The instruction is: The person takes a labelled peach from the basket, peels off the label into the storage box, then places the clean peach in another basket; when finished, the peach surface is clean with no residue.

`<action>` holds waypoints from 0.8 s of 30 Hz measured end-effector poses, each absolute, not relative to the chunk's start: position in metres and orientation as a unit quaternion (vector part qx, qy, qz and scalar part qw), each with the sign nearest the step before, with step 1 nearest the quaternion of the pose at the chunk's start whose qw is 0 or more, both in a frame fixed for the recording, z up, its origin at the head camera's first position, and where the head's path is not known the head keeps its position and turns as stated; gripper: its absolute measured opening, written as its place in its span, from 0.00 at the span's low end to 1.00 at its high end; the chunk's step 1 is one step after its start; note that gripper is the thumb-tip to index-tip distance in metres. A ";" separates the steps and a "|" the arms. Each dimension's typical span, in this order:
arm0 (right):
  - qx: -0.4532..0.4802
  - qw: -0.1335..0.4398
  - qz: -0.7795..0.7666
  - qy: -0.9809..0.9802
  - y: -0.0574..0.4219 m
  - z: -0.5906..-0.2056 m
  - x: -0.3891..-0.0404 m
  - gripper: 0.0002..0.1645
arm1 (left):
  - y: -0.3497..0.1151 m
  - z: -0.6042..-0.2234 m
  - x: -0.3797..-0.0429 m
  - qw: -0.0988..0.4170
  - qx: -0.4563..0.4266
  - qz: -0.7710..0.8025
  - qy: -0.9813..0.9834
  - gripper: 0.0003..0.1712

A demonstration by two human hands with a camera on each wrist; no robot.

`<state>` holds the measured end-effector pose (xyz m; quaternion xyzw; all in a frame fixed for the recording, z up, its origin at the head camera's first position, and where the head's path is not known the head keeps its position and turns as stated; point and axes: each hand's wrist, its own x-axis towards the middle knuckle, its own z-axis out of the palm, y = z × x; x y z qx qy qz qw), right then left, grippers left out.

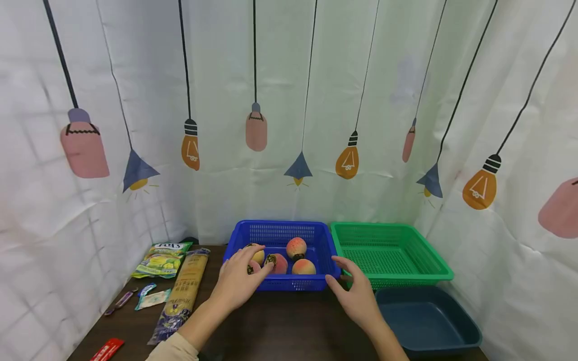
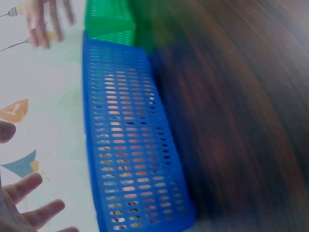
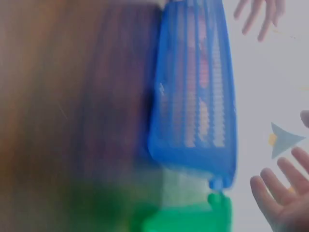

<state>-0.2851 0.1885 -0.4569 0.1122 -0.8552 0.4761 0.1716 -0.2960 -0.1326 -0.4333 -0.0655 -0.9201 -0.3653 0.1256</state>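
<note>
A blue perforated basket (image 1: 293, 284) stands at the back of the dark table, with several round pink-and-yellow fruits that look like peaches, such as one peach (image 1: 296, 247), inside. My left hand (image 1: 238, 281) is over the basket's front left part, fingers spread and relaxed, nothing held; it hides part of the fruits. By the basket's front right corner hovers my right hand (image 1: 355, 296), thumb and fingers apart and nothing between them. In the left wrist view the left fingers (image 2: 44, 212) stretch above the rim; the right wrist view shows the right fingers (image 3: 275, 186) loosely spread.
Right of the blue basket is a green basket (image 1: 397, 277), with a dark blue tub (image 1: 429, 321) in front. On the left lie a green snack bag (image 1: 163, 259), a long spaghetti packet (image 1: 182, 296), small wrapped sweets (image 1: 153, 299) and a red packet (image 1: 107, 349). A patterned curtain (image 1: 289, 195) hangs behind.
</note>
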 end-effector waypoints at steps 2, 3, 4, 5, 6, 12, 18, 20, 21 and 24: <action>0.081 0.175 0.513 -0.837 0.182 -0.464 -0.280 0.28 | -0.131 -0.428 -0.297 0.118 -0.065 -0.400 -0.907 0.40; 0.059 0.171 0.534 -0.826 0.179 -0.468 -0.279 0.27 | -0.130 -0.425 -0.298 0.114 -0.064 -0.414 -0.901 0.39; 0.037 0.164 0.557 -0.813 0.176 -0.470 -0.277 0.25 | -0.130 -0.421 -0.299 0.111 -0.063 -0.424 -0.896 0.37; 0.011 0.154 0.584 -0.797 0.174 -0.473 -0.276 0.24 | -0.129 -0.418 -0.301 0.104 -0.063 -0.435 -0.892 0.37; -0.017 0.138 0.612 -0.778 0.172 -0.475 -0.275 0.24 | -0.129 -0.415 -0.303 0.101 -0.063 -0.438 -0.891 0.35; -0.135 0.068 0.728 -0.668 0.167 -0.486 -0.278 0.32 | -0.132 -0.398 -0.321 0.051 -0.064 -0.463 -0.883 0.31; -0.177 0.065 0.778 -0.599 0.158 -0.489 -0.284 0.37 | -0.139 -0.394 -0.350 -0.012 -0.043 -0.463 -0.885 0.38; -0.185 0.073 0.792 -0.578 0.154 -0.489 -0.287 0.37 | -0.142 -0.396 -0.360 -0.026 -0.022 -0.443 -0.896 0.37; -0.189 0.079 0.797 -0.568 0.152 -0.489 -0.288 0.36 | -0.143 -0.398 -0.366 -0.034 -0.016 -0.427 -0.903 0.32; -0.198 0.095 0.810 -0.544 0.148 -0.490 -0.292 0.33 | -0.147 -0.406 -0.380 -0.067 0.012 -0.385 -0.920 0.19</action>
